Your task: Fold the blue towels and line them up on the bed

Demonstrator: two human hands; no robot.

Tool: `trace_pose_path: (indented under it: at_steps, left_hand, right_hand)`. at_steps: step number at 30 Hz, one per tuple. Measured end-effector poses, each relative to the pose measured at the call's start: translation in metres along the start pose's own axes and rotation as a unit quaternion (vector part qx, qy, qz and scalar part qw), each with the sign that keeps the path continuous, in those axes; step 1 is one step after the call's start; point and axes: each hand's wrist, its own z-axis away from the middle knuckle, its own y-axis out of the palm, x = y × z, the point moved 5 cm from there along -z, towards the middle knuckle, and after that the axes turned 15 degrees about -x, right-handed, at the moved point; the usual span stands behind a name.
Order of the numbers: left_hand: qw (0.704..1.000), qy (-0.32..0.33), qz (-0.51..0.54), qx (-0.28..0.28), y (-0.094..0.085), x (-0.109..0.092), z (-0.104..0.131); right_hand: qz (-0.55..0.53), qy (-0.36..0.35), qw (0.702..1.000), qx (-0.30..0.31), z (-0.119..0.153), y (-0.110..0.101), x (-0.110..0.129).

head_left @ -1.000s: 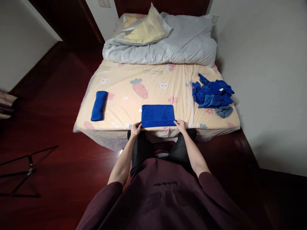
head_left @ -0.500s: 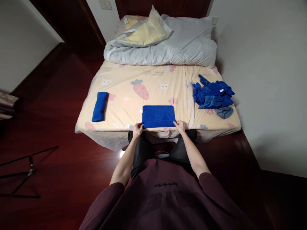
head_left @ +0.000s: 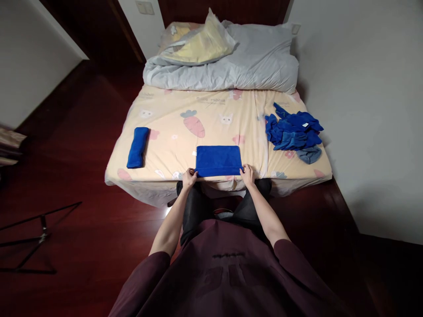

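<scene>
R hand [head_left: 248, 176] shifted slightly @ folded cloth [head_left: 218, 159].

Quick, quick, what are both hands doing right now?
Left hand: closed, pinching the near left corner of the flat, folded blue cloth.
Right hand: closed, pinching the near right corner of the same cloth.

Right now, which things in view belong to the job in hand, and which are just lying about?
Apparently in use: flat blue cloth, left hand and right hand at its near corners; blue bundle; blue heap; bed beneath.

Seemingly lying about: grey quilt; yellow pillow; black stand.
</scene>
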Motion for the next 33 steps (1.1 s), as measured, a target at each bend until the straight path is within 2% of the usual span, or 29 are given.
trace_pose_path:
  at_steps: [4, 7, 10, 13, 16, 23, 27, 33]
  left_hand:
    - [0.999, 0.046, -0.016, -0.007, -0.002, -0.004, 0.006]
    - [0.989, 0.141, -0.027, -0.033, -0.006, -0.015, 0.010]
    - [0.967, 0.254, -0.022, 0.025, 0.000, -0.027, 0.016]
    - [0.946, 0.309, -0.020, 0.097, 0.010, -0.030, 0.023]
    - [0.942, 0.315, -0.020, 0.112, 0.014, -0.025, 0.028]
    - [0.944, 0.302, -0.026, 0.129, 0.019, -0.013, 0.030]
    - [0.951, 0.289, -0.028, 0.107, 0.022, -0.014, 0.024]
    - [0.952, 0.283, -0.048, 0.102, 0.023, -0.024, 0.020]
  right_hand:
    - [0.028, -0.086, 0.995, 0.044, 0.008, -0.001, 0.012]
    - [0.048, -0.133, 0.988, 0.056, 0.010, -0.004, 0.016]
    - [0.066, -0.184, 0.977, 0.083, 0.011, -0.004, 0.018]
    - [0.056, -0.224, 0.964, 0.131, 0.014, -0.002, 0.019]
    - [0.042, -0.220, 0.963, 0.149, 0.014, -0.002, 0.018]
    - [-0.008, -0.205, 0.969, 0.140, 0.012, -0.012, 0.017]
    - [0.003, -0.197, 0.969, 0.149, 0.013, -0.012, 0.016]
    - [0.004, -0.164, 0.979, 0.124, 0.010, -0.007, 0.015]
